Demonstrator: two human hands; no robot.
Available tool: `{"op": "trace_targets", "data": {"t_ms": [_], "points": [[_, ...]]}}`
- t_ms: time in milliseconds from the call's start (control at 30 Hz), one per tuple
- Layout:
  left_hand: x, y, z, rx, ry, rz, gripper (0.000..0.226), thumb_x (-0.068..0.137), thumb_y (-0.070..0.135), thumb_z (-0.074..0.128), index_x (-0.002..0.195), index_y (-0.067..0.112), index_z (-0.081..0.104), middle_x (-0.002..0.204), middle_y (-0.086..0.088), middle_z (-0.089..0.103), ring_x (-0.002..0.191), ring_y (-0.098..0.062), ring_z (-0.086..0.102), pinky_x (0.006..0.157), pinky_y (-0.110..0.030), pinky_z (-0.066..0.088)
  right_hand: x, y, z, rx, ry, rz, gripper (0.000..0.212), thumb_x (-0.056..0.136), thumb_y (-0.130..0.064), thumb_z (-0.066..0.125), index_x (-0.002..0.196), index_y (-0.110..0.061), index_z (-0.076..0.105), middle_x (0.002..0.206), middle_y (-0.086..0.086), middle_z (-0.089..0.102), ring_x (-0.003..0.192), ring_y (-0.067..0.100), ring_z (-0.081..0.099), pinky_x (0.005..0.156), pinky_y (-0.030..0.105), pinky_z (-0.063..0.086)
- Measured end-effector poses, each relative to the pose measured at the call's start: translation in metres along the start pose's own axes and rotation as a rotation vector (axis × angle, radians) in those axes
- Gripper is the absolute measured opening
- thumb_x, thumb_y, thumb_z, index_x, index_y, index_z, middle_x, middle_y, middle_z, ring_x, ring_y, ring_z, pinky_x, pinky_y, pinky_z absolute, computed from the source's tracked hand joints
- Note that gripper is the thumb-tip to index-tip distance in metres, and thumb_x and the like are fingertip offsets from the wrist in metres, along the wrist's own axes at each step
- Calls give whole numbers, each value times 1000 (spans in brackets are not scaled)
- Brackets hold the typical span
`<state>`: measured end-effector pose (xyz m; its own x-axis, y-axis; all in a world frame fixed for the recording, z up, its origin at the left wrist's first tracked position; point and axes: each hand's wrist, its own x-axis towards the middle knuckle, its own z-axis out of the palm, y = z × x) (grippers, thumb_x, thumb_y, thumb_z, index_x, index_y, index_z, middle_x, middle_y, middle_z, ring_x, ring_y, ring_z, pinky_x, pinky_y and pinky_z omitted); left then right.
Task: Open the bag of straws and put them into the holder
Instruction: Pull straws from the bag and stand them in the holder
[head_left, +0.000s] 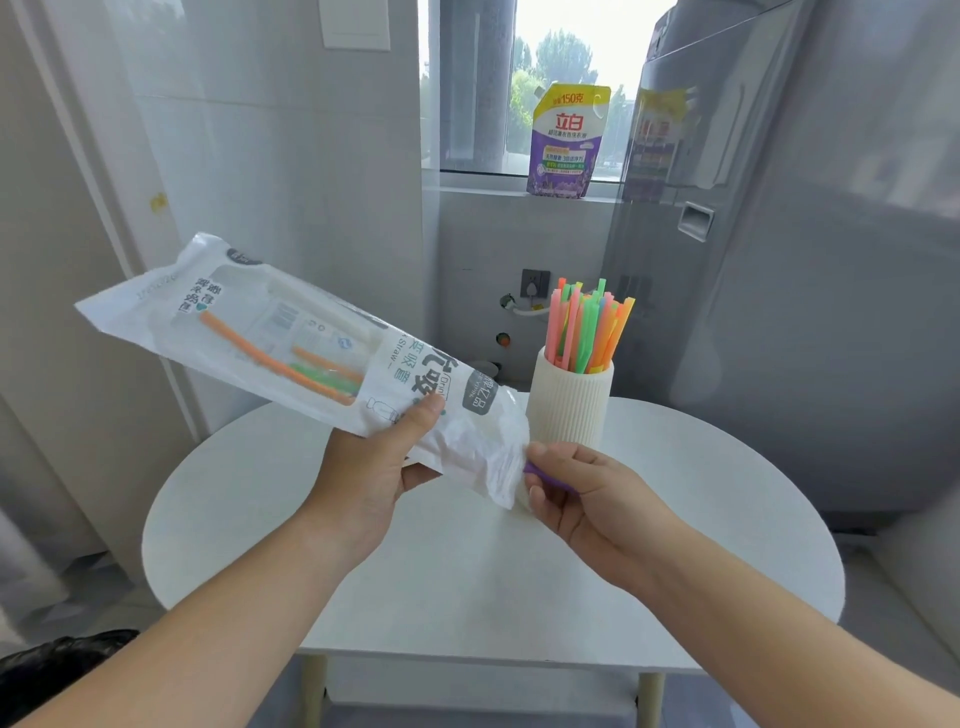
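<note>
My left hand (371, 473) grips the white straw bag (260, 332) near its torn open end, holding it tilted above the table with the closed end up to the left. A few orange and green straws (311, 371) show through its clear window. At the bag's crumpled mouth my right hand (576, 501) pinches a purple straw (545, 475) that sticks out of the opening. Just behind the bag's mouth stands the cream ribbed holder (569, 402), with several pink, green and orange straws (589, 327) upright in it.
The round white table (467, 571) carries the holder near its far edge. A grey appliance (805, 260) stands close on the right. A purple and yellow detergent pouch (566, 140) sits on the window sill behind. A wall socket (535, 283) lies below it.
</note>
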<state>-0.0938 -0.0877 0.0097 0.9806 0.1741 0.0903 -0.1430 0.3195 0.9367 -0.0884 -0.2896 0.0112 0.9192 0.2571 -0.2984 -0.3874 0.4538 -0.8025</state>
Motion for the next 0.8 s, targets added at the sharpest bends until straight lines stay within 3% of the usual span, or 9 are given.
{"op": "trace_targets", "data": {"t_ms": [233,333,467,633,800], "points": [[5,2,-3,-190,8,-53,39,92,10,68,129,25,66,120,1,76,108,-19,72,82,-37,62,-3,-6,-4,-8,85,-61,3,92,1,63,91,2,66,82,16,63,56,17,61,53,24,56],[4,0,-2,-172,-28,-66,44,92,12,68,134,21,65,126,-1,74,114,-23,70,81,-37,63,-3,-4,-3,-23,38,-26,19,91,-5,68,108,3,65,93,19,66,60,21,64,58,28,59],[3,1,0,-172,-59,-71,50,88,13,70,137,17,62,129,-6,73,113,-23,70,76,-34,62,-4,-3,-1,-101,-37,1,9,94,-5,65,96,3,69,81,15,68,61,17,63,57,23,57],[5,2,-4,-228,13,-100,46,93,10,67,138,20,63,131,-6,72,110,-21,72,82,-37,63,-3,-13,-6,-29,-12,-24,5,92,1,63,87,1,65,74,13,69,58,15,63,56,21,57],[0,5,2,-161,-71,-55,45,90,12,68,134,17,64,122,-3,75,110,-20,71,75,-33,63,-3,-6,-1,-34,34,-31,7,94,-3,63,96,2,66,76,14,70,56,18,63,53,25,57]]}}
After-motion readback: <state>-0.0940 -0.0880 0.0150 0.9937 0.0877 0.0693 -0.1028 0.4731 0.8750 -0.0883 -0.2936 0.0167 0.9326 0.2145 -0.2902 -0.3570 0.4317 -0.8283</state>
